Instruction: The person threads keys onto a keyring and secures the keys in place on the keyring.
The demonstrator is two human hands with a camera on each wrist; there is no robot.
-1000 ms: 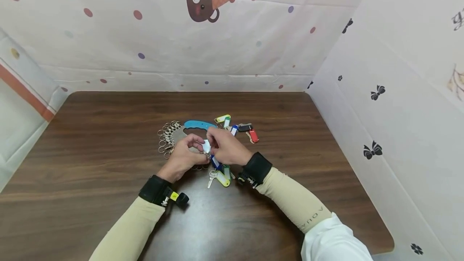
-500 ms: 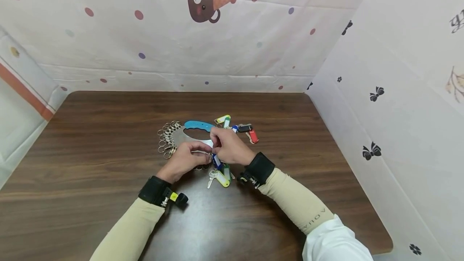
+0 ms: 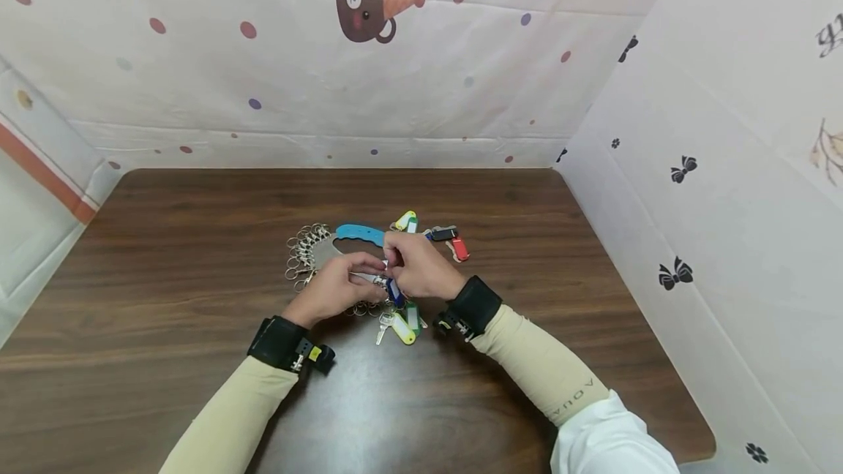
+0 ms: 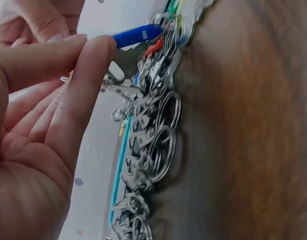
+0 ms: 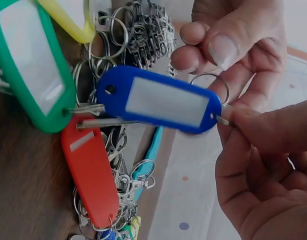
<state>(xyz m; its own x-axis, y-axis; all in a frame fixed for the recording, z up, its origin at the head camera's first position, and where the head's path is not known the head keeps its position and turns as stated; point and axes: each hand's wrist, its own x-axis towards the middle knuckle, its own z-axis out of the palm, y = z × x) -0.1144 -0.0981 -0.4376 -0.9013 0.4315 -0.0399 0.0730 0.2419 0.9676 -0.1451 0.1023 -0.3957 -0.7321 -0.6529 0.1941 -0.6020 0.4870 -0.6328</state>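
My right hand [image 3: 421, 267] pinches a split key ring [image 5: 218, 80] at the end of a blue key tag [image 5: 166, 102], which has a white label. In the right wrist view, the ring's loop stands free above the pinch. My left hand [image 3: 336, 285] is close beside it, its thumb and fingertips drawn together; whether something lies between them is hidden. Under both hands is a metal key holder [image 3: 323, 252] with a blue handle [image 3: 358, 233] and metal clips [image 3: 299, 251] along its edge. Green [image 5: 33, 60], yellow [image 3: 403, 329] and red [image 5: 91, 175] key tags appear nearby.
A silver key [image 3: 385, 324] lies at the near side of the holder. Black [image 3: 443, 234] and red key tags lie to the right, and yellow-green ones [image 3: 405, 221] at the back. The brown table [image 3: 197, 298] meets printed cloth walls [image 3: 658, 225].
The white part seen between my hands a second ago is now mostly covered. My left fingers have closed in and my right hand has shifted slightly right. The holder stays nearly in place.
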